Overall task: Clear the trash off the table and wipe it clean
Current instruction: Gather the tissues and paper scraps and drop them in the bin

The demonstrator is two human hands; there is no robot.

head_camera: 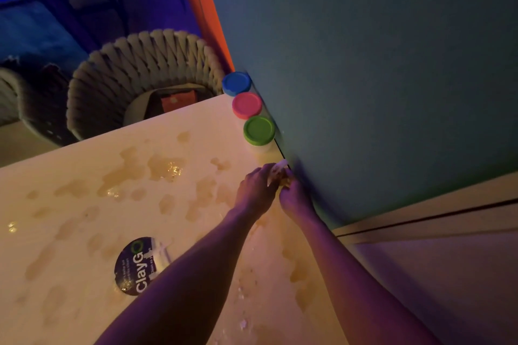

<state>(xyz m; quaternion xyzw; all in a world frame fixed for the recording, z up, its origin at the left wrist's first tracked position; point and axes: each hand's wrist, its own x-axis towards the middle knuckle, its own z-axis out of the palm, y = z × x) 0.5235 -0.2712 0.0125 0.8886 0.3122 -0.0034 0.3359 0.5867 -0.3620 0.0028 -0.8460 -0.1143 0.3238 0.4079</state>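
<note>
A pale table (84,176) is blotched with wet brownish spill patches (165,168). At its far right edge, against the wall, my left hand (256,190) and my right hand (295,196) meet around a small crumpled pale scrap (279,169), a tissue or wrapper. Both hands have fingers curled on it. Small bits of debris (242,323) lie near the table's front right.
Three tubs with blue (236,82), pink (246,105) and green (259,130) lids line the wall edge. A round dark "ClayGo" sticker (134,266) sits on the table. A woven basket (140,73) stands beyond the table's far edge. A grey-green wall (378,64) bounds the right side.
</note>
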